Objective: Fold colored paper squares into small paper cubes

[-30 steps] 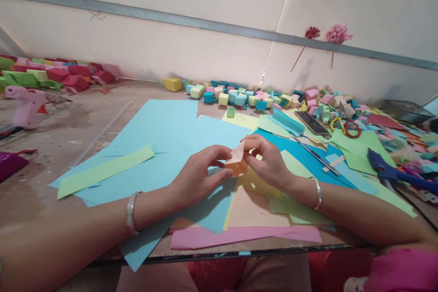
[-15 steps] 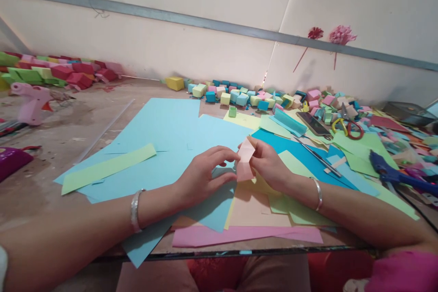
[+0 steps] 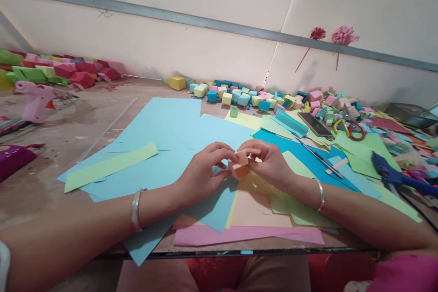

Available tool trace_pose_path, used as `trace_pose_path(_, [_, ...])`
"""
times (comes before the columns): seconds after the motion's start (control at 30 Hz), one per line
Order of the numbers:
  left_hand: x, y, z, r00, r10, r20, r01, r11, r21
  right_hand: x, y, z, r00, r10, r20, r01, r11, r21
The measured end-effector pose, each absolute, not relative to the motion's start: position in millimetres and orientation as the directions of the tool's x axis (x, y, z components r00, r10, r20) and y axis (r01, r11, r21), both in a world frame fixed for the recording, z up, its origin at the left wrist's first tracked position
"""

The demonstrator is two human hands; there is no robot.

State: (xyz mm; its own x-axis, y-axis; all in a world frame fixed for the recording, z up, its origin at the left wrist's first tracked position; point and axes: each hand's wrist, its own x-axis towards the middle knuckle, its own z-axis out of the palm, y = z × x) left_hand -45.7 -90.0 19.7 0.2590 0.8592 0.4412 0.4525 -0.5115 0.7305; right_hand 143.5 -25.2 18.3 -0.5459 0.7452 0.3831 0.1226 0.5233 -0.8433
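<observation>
Between my hands, above the sheets, is a small peach paper box [image 3: 240,164], partly folded, with its near side facing me. My left hand [image 3: 208,169] pinches its left side between thumb and fingers. On the right, my right hand [image 3: 268,160] grips a flap along its upper edge. The fingers hide parts of the box. Below lie a large light blue paper sheet [image 3: 164,127], a peach sheet [image 3: 256,200] and pale green pieces [image 3: 301,212]. A pale green strip [image 3: 111,167] rests on the blue sheet to the left.
Small paper boxes [image 3: 243,99] line the wall. Right of my hands lie a pen [image 3: 318,157], a phone [image 3: 315,125], scissors [image 3: 349,128] and a blue glue gun [image 3: 398,175]. A pink glue gun [image 3: 34,101] stands at left. A pink strip [image 3: 246,236] lies along the table's front edge.
The peach paper was a creased, flatter piece held up in my right hand; now it is bent into a box shape. My left fingers have closed onto it.
</observation>
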Motion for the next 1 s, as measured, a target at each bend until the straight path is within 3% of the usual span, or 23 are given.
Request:
trace_pose_path(0.13, [-47, -87, 20, 0.214, 0.891, 0.401, 0.382, -0.454, 0.805, 145, -27, 18, -0.591, 0.647, 0.482, 0.206, 0.699, -0.685])
trace_pose_path(0.33, [-46, -86, 21, 0.141, 0.937, 0.320, 0.338, -0.349, 0.874, 147, -32, 20, -0.554, 0.584, 0.593, 0.184, 0.781, -0.597])
trace_pose_path(0.43, [-45, -85, 23, 0.109, 0.975, 0.195, 0.199, -0.214, 0.956, 148, -33, 21, -0.521, 0.571, 0.634, 0.129, 0.787, -0.603])
trace_pose_path(0.57, [-43, -85, 25, 0.191, 0.980, 0.062, 0.086, -0.080, 0.993, 148, -34, 20, -0.519, 0.562, 0.644, 0.094, 0.786, -0.610])
trace_pose_path(0.8, [-42, -87, 26, 0.171, 0.980, 0.105, 0.097, -0.123, 0.988, 148, -36, 19, -0.542, 0.625, 0.561, 0.092, 0.708, -0.700])
trace_pose_path(0.9, [-42, -89, 22, 0.233, 0.971, -0.047, -0.053, 0.061, 0.997, 150, -38, 22, -0.523, 0.657, 0.542, 0.090, 0.675, -0.732])
trace_pose_path(1.0, [-41, -92, 20, 0.321, 0.927, -0.193, -0.252, 0.280, 0.926, 150, -39, 23, -0.506, 0.692, 0.515, 0.085, 0.634, -0.769])
